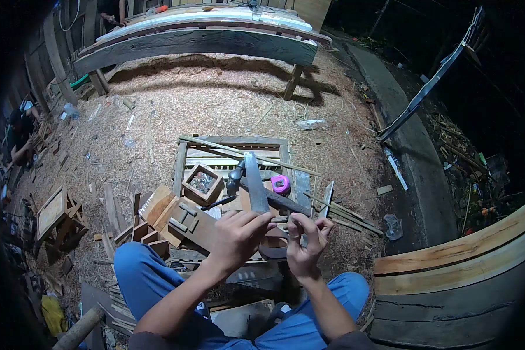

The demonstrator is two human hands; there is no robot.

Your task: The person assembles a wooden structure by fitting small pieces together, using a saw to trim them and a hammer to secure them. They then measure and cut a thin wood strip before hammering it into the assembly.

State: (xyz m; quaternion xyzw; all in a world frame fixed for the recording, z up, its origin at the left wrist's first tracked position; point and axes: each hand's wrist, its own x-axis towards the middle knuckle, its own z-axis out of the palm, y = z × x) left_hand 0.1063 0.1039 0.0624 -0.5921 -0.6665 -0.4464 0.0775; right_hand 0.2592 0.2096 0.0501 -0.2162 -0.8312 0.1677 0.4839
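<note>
My left hand (236,236) is wrapped round the lower end of a flat grey blade-like piece (255,184), which points up and away. Close on its right, my right hand (306,242) has its fingers pinched together; whatever is between them is too small to make out. Beyond the hands is a low slatted wooden stand (233,141). On it are a hammer (235,177), a pink tape measure (280,184), and a wooden box (203,183) with small pieces inside. A dark bar lies behind the blade.
Wooden pieces (186,224) lie left of my hands, thin sticks (350,219) to the right. A long workbench (198,46) stands ahead on shavings. Planks (449,280) lie at the right. Another person (22,134) sits far left; part of a person (112,14) shows behind the bench.
</note>
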